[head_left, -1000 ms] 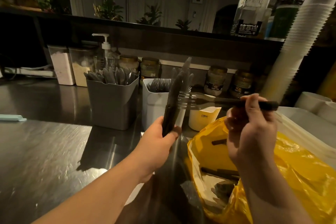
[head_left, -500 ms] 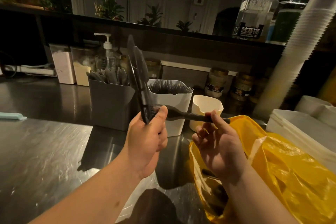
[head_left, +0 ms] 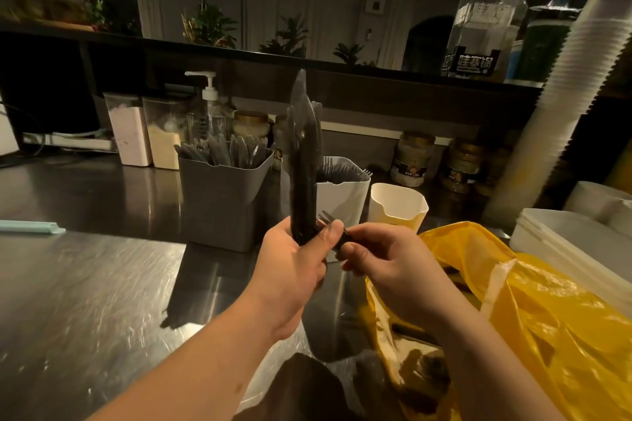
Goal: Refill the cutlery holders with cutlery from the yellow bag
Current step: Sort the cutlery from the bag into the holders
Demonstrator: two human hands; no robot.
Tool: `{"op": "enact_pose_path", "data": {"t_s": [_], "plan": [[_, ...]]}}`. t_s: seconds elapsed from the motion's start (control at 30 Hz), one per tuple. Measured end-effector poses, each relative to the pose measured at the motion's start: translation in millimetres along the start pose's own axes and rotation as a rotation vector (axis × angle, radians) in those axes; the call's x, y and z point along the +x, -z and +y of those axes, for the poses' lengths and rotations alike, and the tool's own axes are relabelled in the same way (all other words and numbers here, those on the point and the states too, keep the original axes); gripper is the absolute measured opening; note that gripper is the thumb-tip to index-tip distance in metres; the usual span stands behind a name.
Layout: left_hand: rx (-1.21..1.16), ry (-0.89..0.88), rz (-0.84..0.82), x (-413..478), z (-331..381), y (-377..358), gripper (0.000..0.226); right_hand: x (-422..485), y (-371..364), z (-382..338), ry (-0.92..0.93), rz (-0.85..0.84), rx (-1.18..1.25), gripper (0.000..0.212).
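My left hand grips an upright bundle of black plastic knives by the handles. My right hand pinches a black fork whose tines touch my left thumb beside the bundle. Behind them stand a grey holder filled with knives and a white holder with forks. The open yellow bag lies at the right, with dark cutlery showing in its mouth.
A white-and-yellow paper cup stands right of the white holder. Jars, a pump bottle and storage boxes line the back wall. A tall stack of cups and white trays sit at the right. The steel counter spreads left.
The knife bundle has swung from tilted left to upright. My right hand has slid along the fork toward my left hand, and the two hands now meet.
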State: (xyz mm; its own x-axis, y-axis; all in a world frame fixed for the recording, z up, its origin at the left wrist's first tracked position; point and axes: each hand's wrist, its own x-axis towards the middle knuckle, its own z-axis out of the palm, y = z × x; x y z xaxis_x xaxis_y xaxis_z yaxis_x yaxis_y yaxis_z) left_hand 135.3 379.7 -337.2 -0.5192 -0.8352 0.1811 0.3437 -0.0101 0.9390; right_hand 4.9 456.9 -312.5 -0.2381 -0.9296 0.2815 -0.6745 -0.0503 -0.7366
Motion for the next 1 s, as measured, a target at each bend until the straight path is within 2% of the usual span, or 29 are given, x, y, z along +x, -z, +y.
{"op": "enact_pose_path", "data": {"t_s": [0.1,0.17,0.23,0.33,0.4,0.47,0.57,0.63,0.73,0.83,0.9,1.0], "plan": [[0.013,0.003,0.064,3,0,2,0.03,8,-1,-9,-0.073,0.012,0.098,0.012],[-0.027,0.008,0.069,4,3,4,0.038,19,7,-12,-0.142,0.177,0.253,0.018],[-0.003,0.032,0.075,5,7,5,0.034,41,25,-19,-0.184,0.36,0.619,0.025],[0.043,0.078,0.048,5,8,4,0.023,74,55,-37,-0.073,0.449,1.354,0.026],[0.037,0.098,0.023,5,6,3,0.014,91,62,-50,-0.007,0.476,1.507,0.023],[0.002,0.121,0.005,2,9,2,0.005,105,55,-54,0.02,0.498,1.492,0.021],[-0.049,0.154,-0.033,-1,12,2,0.015,116,33,-51,-0.087,0.499,1.308,0.02],[-0.085,0.174,-0.057,-2,12,2,0.024,118,18,-43,-0.144,0.511,0.986,0.017],[-0.117,0.191,-0.072,-2,13,2,0.022,116,10,-27,-0.042,0.518,0.46,0.036],[-0.112,0.205,-0.063,-2,11,1,0.019,118,13,-17,-0.021,0.4,0.047,0.041],[-0.12,0.208,-0.067,-2,11,1,0.019,112,18,-17,-0.059,0.354,-0.035,0.042],[-0.107,0.22,-0.111,-1,10,2,0.033,84,26,-21,0.079,0.499,0.233,0.03]]}}
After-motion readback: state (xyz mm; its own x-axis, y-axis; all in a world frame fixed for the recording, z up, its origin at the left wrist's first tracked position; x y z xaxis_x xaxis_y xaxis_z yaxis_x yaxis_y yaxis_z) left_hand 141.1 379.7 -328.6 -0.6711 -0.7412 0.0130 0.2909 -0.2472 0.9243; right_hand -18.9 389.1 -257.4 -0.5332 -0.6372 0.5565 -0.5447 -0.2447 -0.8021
